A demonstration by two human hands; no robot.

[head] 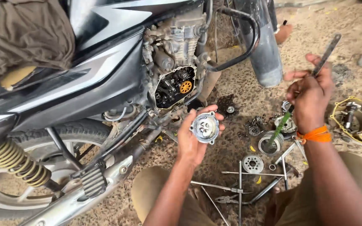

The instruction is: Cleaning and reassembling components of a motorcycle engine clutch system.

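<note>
From my head camera, looking down, my left hand (195, 140) is curled around a round metal clutch plate (205, 127), fingers wrapped about its rim and its flat face turned up toward me. The open engine case (174, 87) on the motorcycle (97, 75), with its small gold gear (185, 86), lies up and to the left of that plate, near it but apart, so the left hand is plainly the nearer of the two to the opening. My right hand (311, 96) is closed in a fist on a long flat metal tool (325, 54) with a green lower end; its long axis runs on a slant from upper right, above my knuckles, down to lower left toward the loose parts. It is held well apart from the engine, out on the right side. Under both hands the dirt floor (239, 138) carries a round drum (269, 144), a small disc with holes (252, 163), several long rods and pliers (227, 200), and a yellow-rimmed side cover (355, 119) at far right.
</note>
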